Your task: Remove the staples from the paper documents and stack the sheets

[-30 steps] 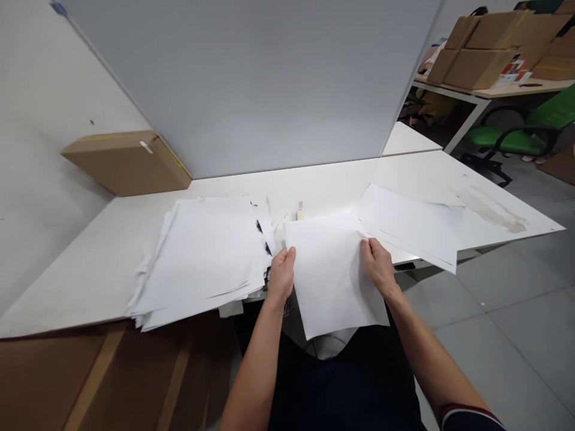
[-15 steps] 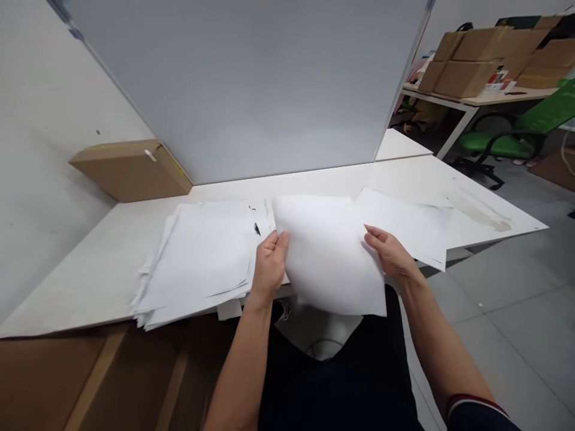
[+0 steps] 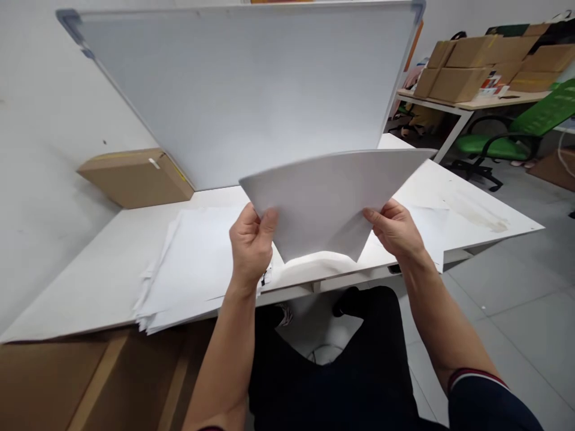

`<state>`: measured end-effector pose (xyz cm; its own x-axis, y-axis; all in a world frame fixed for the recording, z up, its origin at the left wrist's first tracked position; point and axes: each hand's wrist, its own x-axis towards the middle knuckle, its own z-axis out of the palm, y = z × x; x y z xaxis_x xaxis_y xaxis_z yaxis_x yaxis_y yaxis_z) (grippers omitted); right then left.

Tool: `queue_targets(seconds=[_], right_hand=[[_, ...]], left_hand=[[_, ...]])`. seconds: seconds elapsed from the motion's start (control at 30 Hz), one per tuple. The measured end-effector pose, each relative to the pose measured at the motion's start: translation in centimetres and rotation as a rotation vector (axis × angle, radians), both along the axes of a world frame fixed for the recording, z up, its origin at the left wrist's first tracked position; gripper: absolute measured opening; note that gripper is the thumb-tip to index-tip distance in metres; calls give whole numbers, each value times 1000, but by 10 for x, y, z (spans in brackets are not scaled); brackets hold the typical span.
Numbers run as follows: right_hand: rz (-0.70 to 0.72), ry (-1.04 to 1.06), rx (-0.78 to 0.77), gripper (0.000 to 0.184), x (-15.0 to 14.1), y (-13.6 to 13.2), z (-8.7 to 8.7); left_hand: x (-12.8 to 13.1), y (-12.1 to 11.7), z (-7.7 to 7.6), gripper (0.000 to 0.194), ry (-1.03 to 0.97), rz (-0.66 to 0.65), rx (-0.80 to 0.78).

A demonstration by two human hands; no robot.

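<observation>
A white sheet of paper [image 3: 327, 197] is held up and tilted above the table's front edge, bowed between both hands; whether it is one sheet or several I cannot tell. My left hand [image 3: 253, 245] pinches its left side, thumb on the near face. On the right side, my right hand [image 3: 395, 230] grips it in the same way. An untidy stack of white paper [image 3: 193, 257] lies left of my left hand and reaches past the table edge. Behind my right hand, more white paper [image 3: 431, 230] lies on the table, partly hidden.
A whiteboard [image 3: 233, 84] stands at the back of the white table [image 3: 90, 281]. Against the left wall leans a cardboard box [image 3: 139, 176]. Farther right are a green chair [image 3: 489, 146] and a desk with stacked cardboard boxes [image 3: 458, 84]. My legs are below the table edge.
Both hands have raised the paper and tipped it more upright, so its bottom edge has come up off my lap area. The camera view has tilted up slightly.
</observation>
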<state>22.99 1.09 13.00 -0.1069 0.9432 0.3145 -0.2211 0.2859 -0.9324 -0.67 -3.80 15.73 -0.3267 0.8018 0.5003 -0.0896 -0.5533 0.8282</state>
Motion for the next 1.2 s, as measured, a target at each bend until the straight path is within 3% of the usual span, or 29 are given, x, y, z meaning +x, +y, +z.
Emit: queue_targets(seconds=[0.17, 0.27, 0.6, 0.8, 0.87, 0.97, 1.1, 1.2], right_hand=[[15, -7, -87, 28, -5, 8, -33], [33, -3, -93, 27, -5, 9, -41], [64, -80, -117, 27, -2, 3, -42], [-31, -333, -235, 26, 13, -20, -24], [-14, -354, -342, 29, 18, -32, -27], [70, -335, -525, 33, 27, -50, -47], [147, -384, -710, 36, 41, -74, -86], [148, -390, -783, 37, 47, -88, -102]], left_hand=[[-5, 12, -28, 30, 100, -77, -115], [-6, 15, -35, 28, 140, -81, -130], [-4, 17, -34, 30, 45, -76, -140], [-8, 13, -28, 35, -99, -235, -279], [-8, 11, -39, 40, -89, -277, -365], [-7, 5, -69, 51, 15, -297, -509], [-3, -6, -111, 65, 351, -37, -710], [-1, -6, -129, 60, 608, 110, -692]])
